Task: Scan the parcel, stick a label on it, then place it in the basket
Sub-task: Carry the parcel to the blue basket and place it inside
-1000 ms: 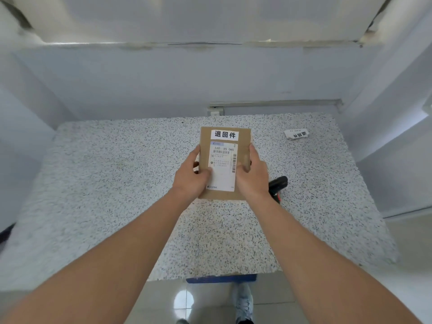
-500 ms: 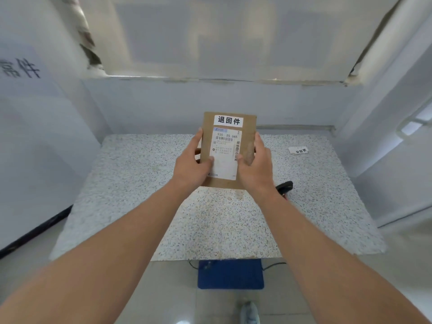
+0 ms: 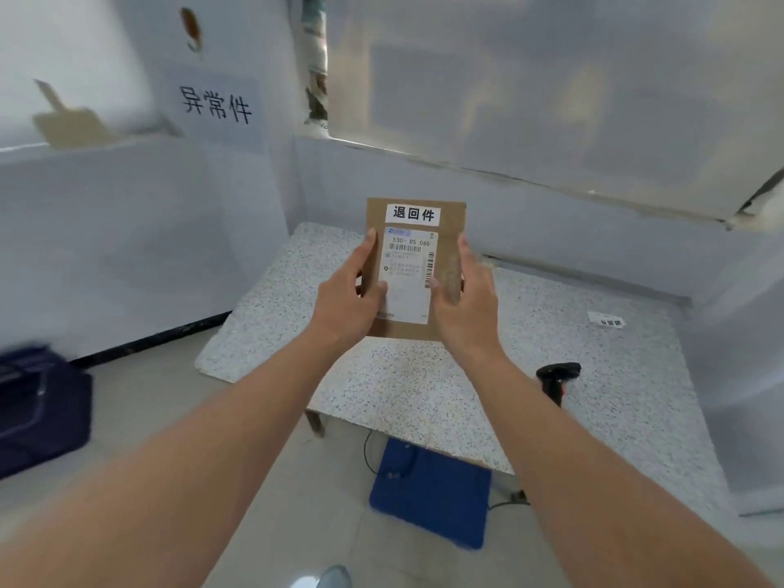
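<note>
I hold a flat brown cardboard parcel [image 3: 413, 231] upright in the air above the speckled table [image 3: 424, 396]. A white label with black characters [image 3: 413, 214] sits near its top edge, above a white shipping label with barcodes. My left hand [image 3: 345, 303] grips the parcel's left edge and my right hand [image 3: 464, 307] grips its right edge. A black handheld scanner [image 3: 555, 377] lies on the table to the right of my right forearm. A dark blue container [image 3: 38, 409] stands on the floor at the far left, blurred.
A loose white label [image 3: 606, 321] lies on the table at the far right. A blue object [image 3: 432, 490] with a cable sits on the floor under the table's near edge. A wall sign with black characters [image 3: 216, 106] hangs at the left. White walls close in behind and right.
The parcel has risen off the table in both hands. My view has swung to the left, bringing in the left wall sign, the floor and the dark blue container.
</note>
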`<state>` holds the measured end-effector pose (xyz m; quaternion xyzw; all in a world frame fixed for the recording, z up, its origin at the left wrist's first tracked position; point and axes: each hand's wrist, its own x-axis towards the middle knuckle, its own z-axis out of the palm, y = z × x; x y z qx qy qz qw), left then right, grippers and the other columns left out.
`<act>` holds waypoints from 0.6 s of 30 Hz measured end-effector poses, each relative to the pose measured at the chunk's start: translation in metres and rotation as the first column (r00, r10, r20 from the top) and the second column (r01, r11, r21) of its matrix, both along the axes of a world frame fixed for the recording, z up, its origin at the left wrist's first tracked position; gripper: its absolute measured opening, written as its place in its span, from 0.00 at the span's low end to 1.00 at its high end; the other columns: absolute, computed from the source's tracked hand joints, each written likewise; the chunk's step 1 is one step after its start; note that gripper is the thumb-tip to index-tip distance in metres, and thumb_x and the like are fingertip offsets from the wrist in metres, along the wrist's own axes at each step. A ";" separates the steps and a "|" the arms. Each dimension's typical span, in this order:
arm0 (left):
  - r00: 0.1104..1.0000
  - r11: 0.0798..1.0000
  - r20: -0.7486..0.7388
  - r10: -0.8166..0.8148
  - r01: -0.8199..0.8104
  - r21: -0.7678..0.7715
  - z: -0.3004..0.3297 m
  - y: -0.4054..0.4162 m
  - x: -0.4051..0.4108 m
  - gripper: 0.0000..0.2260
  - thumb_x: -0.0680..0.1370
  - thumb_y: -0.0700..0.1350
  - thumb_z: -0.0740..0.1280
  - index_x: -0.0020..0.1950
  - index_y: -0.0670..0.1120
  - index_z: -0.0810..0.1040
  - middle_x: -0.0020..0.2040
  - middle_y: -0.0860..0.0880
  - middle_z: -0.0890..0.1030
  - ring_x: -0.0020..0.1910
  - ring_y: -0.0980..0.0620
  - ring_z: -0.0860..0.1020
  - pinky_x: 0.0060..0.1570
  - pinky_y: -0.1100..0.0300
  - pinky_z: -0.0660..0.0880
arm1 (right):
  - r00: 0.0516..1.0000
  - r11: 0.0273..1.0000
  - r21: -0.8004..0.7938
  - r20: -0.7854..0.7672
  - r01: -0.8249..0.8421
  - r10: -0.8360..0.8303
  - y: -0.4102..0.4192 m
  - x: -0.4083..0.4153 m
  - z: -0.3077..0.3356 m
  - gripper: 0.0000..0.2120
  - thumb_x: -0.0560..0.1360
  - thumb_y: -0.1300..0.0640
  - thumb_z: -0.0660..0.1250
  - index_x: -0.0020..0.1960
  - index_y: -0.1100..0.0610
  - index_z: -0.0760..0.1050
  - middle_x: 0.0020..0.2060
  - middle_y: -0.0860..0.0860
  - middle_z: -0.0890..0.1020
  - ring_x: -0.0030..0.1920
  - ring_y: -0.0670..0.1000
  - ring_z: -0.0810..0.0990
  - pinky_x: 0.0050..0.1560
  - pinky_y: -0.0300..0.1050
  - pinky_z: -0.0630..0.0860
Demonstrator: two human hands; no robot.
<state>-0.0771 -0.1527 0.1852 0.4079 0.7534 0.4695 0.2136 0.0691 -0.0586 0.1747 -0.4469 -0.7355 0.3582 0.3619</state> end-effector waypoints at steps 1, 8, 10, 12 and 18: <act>1.000 1.000 0.001 0.026 -0.026 0.004 0.001 -0.013 -0.001 0.32 0.85 0.44 0.65 0.82 0.66 0.56 0.74 0.53 0.75 0.63 0.53 0.75 0.65 0.48 0.79 | 1.000 1.000 0.011 0.001 -0.026 0.026 -0.009 -0.003 0.000 0.35 0.84 0.59 0.67 0.85 0.44 0.55 0.66 0.51 0.72 0.60 0.42 0.68 0.48 0.18 0.63; 0.973 0.974 -0.051 0.223 -0.221 0.040 0.003 -0.103 -0.027 0.32 0.83 0.43 0.65 0.82 0.63 0.58 0.76 0.53 0.74 0.70 0.52 0.74 0.71 0.49 0.73 | 0.972 0.972 0.030 -0.027 -0.234 0.234 -0.078 -0.049 0.010 0.33 0.84 0.60 0.66 0.85 0.47 0.57 0.66 0.54 0.72 0.57 0.42 0.69 0.47 0.13 0.62; 0.954 0.959 -0.097 0.283 -0.280 0.048 0.003 -0.127 -0.041 0.31 0.83 0.42 0.66 0.83 0.60 0.60 0.74 0.50 0.75 0.67 0.56 0.72 0.73 0.54 0.70 | 0.956 0.956 0.033 -0.028 -0.291 0.292 -0.099 -0.067 0.012 0.33 0.84 0.60 0.66 0.84 0.49 0.58 0.65 0.52 0.71 0.54 0.38 0.69 0.47 0.13 0.61; 0.931 0.943 -0.153 0.333 -0.329 0.048 0.005 -0.153 -0.056 0.30 0.82 0.41 0.66 0.83 0.56 0.62 0.72 0.48 0.74 0.63 0.59 0.69 0.70 0.61 0.67 | 0.938 0.938 0.027 -0.027 -0.344 0.345 -0.121 -0.088 0.013 0.32 0.84 0.60 0.66 0.84 0.50 0.58 0.64 0.51 0.70 0.53 0.35 0.70 0.47 0.13 0.61; 0.870 0.896 -0.229 0.437 -0.443 0.024 0.002 -0.246 -0.116 0.30 0.82 0.41 0.67 0.82 0.52 0.63 0.78 0.46 0.67 0.75 0.49 0.67 0.74 0.60 0.62 | 0.867 0.866 0.052 -0.004 -0.498 0.499 -0.200 -0.167 0.009 0.31 0.84 0.61 0.67 0.84 0.53 0.60 0.71 0.56 0.70 0.63 0.43 0.68 0.50 0.13 0.61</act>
